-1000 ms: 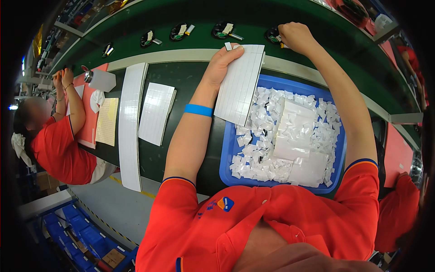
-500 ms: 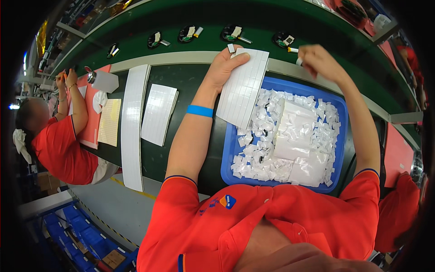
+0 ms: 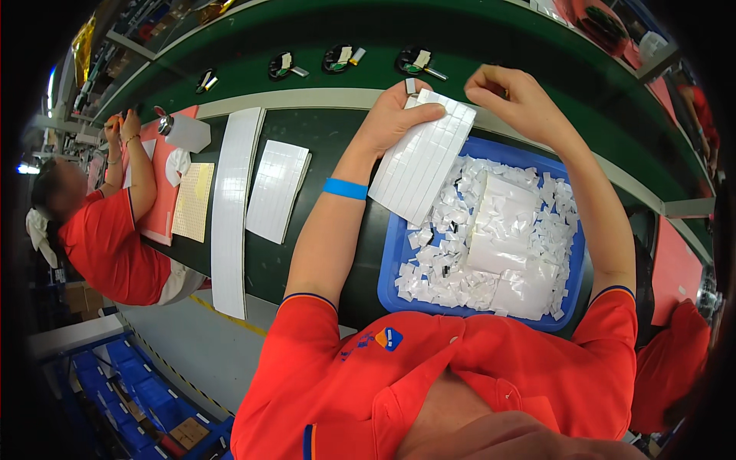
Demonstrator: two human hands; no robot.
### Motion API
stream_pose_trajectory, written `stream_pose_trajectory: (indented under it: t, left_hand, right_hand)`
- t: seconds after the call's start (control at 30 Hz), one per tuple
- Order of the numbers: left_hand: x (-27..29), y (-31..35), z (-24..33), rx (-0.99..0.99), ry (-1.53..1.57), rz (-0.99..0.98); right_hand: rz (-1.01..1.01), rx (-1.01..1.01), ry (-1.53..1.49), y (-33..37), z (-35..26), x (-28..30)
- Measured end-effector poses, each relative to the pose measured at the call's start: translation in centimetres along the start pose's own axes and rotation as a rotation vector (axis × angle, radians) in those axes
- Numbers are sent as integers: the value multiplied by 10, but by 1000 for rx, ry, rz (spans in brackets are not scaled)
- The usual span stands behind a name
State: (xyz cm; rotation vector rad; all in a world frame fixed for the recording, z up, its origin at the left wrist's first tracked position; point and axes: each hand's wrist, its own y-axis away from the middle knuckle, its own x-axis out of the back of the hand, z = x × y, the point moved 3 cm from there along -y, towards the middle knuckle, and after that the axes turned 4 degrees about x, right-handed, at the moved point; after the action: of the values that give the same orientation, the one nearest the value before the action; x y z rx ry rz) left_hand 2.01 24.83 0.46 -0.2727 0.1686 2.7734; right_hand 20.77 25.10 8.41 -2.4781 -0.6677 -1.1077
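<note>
My left hand (image 3: 395,119) is closed round the upper left edge of a white sheet of adhesive pads (image 3: 425,157), scored into small rectangles, its thumb lying across the front. A small grey-and-white rectangular piece (image 3: 410,86) sticks up at its fingertips. Just off the sheet's upper right corner, my right hand (image 3: 517,100) is raised with its fingers curled in; what they hold, if anything, is hidden. Below the sheet stands a blue tray (image 3: 579,295), filled with loose white squares (image 3: 452,264) and larger glossy white backing sheets (image 3: 502,215).
Several round black devices (image 3: 414,60) with silver parts lie on the green belt (image 3: 337,27) beyond a pale rail. To the left are more white sheets (image 3: 277,192), a long white strip (image 3: 236,207), a yellowish sheet (image 3: 193,201), a bottle (image 3: 186,132) and a co-worker (image 3: 115,238).
My right hand has moved left, close to the sheet's upper corner, and covers the rightmost device. The white piece at its fingertips no longer shows. The devices have shifted right; the view has shifted slightly.
</note>
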Motion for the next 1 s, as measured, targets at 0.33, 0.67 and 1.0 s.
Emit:
stream_pose_trajectory:
  t: [0.33,0.67,1.0]
  left_hand:
    - [-3,0,1,-29,-64,-63]
    - [15,-5,-11,29,77,-17]
    - [11,-8,-17,47,214,6]
  right_hand:
    - [146,373,217,-53,-16,-36]
    - [441,356,-28,-54,-11,5]
    - [26,-197,-161,-99,133,-19]
